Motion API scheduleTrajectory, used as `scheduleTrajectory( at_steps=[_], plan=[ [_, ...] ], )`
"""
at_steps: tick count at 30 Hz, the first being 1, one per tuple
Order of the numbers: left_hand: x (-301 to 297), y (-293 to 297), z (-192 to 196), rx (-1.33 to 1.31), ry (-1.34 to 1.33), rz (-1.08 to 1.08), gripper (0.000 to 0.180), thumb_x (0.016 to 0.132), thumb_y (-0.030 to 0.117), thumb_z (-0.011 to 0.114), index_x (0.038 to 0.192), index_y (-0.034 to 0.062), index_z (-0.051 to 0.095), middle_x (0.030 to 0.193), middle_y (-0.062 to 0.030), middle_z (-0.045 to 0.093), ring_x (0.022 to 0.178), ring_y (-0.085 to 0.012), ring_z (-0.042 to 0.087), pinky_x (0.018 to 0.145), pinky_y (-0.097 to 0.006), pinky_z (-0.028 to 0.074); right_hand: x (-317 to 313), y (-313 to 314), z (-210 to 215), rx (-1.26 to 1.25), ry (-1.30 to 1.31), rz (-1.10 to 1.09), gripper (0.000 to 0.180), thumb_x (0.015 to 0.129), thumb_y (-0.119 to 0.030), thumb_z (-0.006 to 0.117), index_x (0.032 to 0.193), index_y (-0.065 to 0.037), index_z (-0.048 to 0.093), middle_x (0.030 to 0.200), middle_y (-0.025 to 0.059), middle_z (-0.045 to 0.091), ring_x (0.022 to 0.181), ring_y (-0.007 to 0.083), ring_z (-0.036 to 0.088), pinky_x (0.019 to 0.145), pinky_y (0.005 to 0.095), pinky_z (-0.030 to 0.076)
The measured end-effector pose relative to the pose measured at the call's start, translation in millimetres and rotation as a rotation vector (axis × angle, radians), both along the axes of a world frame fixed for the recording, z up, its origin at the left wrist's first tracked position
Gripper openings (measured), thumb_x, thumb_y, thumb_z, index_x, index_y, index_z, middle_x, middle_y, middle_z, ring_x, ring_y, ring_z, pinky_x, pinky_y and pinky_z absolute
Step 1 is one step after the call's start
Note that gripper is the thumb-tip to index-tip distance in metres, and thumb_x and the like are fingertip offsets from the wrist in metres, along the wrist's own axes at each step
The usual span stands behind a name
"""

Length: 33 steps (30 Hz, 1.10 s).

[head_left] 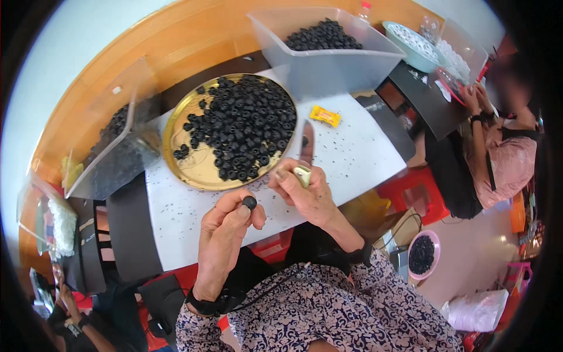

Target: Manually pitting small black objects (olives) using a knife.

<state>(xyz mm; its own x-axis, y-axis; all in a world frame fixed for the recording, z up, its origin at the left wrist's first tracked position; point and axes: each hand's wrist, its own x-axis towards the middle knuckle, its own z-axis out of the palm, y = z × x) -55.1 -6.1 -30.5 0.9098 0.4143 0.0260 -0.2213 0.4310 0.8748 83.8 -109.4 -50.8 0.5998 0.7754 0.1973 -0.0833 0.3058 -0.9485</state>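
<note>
Between the thumb and fingertips of my left hand (221,236) is a small round black piece (250,203), smooth on the side that shows. My right hand (309,192) grips a knife (307,146) by its pale green handle, its broad blade pointing away from me over the white board. The two hands are close together but apart, above the board's near side. Beyond them lies a round gold tray (186,168) heaped with black ring-like pieces (246,126), many with a hole in the middle.
Black crumbs dot the white board (352,154), where a yellow packet (325,116) lies. Clear bins (334,67) of black pieces stand behind and at left. A pink basin (435,240) sits on the floor at right. Other people (504,152) work at far right and lower left.
</note>
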Motion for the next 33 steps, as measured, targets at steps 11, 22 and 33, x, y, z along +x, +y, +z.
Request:
scheduleTrajectory(
  at_steps=[11,22,33],
  plan=[
    [-31.7,103.0,96.3,0.982,0.176,0.785,0.029,0.086,0.013,0.05,0.108,-0.004,0.058,0.078,-0.0066,0.062,0.074,-0.0127,0.055,0.071,-0.024,0.043,0.8,-9.1,-2.6,-0.001,0.069,-0.059,0.027,0.094,-0.024,0.053,0.078,-0.003,0.059,0.06,-0.0035,0.049,0.05,0.0019,0.039,0.043,0.017,0.032],
    [7.0,94.5,58.6,1.683,0.046,0.514,0.022,0.075,-0.006,0.059,0.096,0.0016,0.06,0.081,-0.0133,0.053,0.082,-0.0295,0.05,0.075,-0.036,0.042,0.7,-7.1,-2.0,0.004,-0.019,-0.062,0.027,0.096,-0.024,0.05,0.08,-0.004,0.058,0.058,-0.0055,0.045,0.052,0.0017,0.039,0.046,0.018,0.032],
    [38.7,93.2,8.6,1.605,0.346,0.12,0.021,0.08,0.002,0.053,0.1,0.0031,0.06,0.083,-0.014,0.05,0.086,-0.0312,0.049,0.078,-0.039,0.041,2.4,-9.7,-2.3,0.054,0.011,-0.038,0.026,0.095,-0.024,0.051,0.08,-0.004,0.058,0.06,-0.0051,0.044,0.054,0.0017,0.038,0.047,0.0183,0.032]
  ],
)
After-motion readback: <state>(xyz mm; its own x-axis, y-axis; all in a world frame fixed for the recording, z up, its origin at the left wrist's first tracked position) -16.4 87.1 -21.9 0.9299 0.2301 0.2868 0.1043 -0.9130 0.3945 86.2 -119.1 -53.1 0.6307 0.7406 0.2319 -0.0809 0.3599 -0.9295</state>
